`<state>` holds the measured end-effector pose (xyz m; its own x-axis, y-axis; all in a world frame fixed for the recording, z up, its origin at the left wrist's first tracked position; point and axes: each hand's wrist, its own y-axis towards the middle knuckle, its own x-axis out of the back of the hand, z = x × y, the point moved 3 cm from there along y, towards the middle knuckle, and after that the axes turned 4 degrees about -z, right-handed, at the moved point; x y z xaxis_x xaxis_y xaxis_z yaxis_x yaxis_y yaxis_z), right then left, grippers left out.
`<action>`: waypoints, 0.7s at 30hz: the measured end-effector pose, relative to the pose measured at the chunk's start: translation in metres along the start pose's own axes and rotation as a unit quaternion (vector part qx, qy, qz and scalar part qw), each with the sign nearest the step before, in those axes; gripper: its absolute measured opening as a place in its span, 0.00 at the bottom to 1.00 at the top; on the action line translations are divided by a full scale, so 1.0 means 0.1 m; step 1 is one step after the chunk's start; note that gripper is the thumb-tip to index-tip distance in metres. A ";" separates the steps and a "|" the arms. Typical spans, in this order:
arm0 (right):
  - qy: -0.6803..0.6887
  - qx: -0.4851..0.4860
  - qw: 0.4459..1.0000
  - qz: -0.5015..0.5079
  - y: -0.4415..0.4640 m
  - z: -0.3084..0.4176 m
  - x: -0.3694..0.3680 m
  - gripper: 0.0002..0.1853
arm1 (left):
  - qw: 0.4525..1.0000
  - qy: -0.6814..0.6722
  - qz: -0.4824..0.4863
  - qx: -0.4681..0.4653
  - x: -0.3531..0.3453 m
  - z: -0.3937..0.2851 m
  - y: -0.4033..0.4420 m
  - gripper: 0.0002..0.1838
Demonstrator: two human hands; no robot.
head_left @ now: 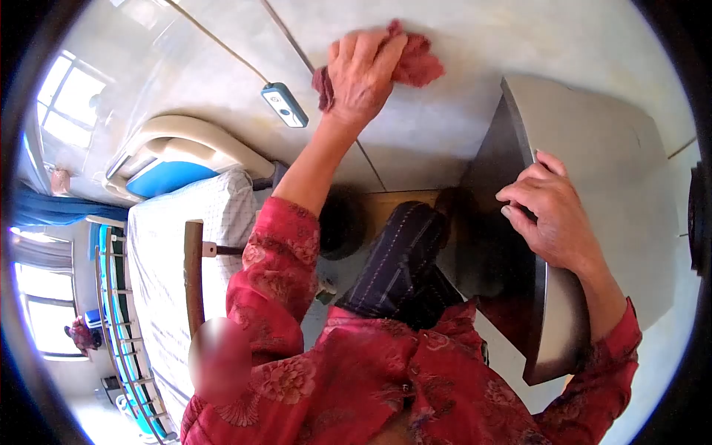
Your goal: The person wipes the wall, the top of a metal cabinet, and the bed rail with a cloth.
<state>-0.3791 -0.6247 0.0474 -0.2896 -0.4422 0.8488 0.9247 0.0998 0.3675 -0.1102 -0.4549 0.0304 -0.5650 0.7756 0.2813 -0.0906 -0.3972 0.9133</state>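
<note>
My left hand (360,78) is pressed on a crumpled dark red cloth (417,59) against the pale tiled wall (475,37). The cloth sticks out on both sides of the fingers. My right hand (547,215) is over the dark front edge of a grey cabinet-like piece of furniture (593,133). Its fingers are loosely bent, the thumb stands apart from them, and nothing is in it. Whether this hand touches the surface, I cannot tell.
A handset (284,105) hangs from a cord on the wall, left of my left hand. Further left are a bed with a cream and blue headboard (170,178), a white checked sheet (159,245) and a wooden bar (193,274). A dark round object (341,222) is low by my leg.
</note>
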 end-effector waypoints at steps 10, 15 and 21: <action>-0.001 -0.007 1.000 0.013 0.04 0.04 -0.02 0.06 | 0.981 -0.014 0.157 -0.114 -0.33 -0.12 -1.25 0.25; 0.003 -0.010 1.000 0.015 0.05 0.05 -0.03 0.06 | 0.961 -0.008 0.242 -0.132 -0.22 -0.03 -1.99 0.25; 0.007 -0.010 1.000 0.010 0.05 0.04 -0.02 0.09 | 0.953 -0.046 0.293 0.055 0.21 0.38 -2.18 0.24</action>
<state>-0.3744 -0.6198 0.0491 -0.2670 -0.4523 0.8509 0.9352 0.0913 0.3420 -0.0713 -0.3336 -0.1515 -0.4169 0.4783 0.7729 0.3071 -0.7262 0.6151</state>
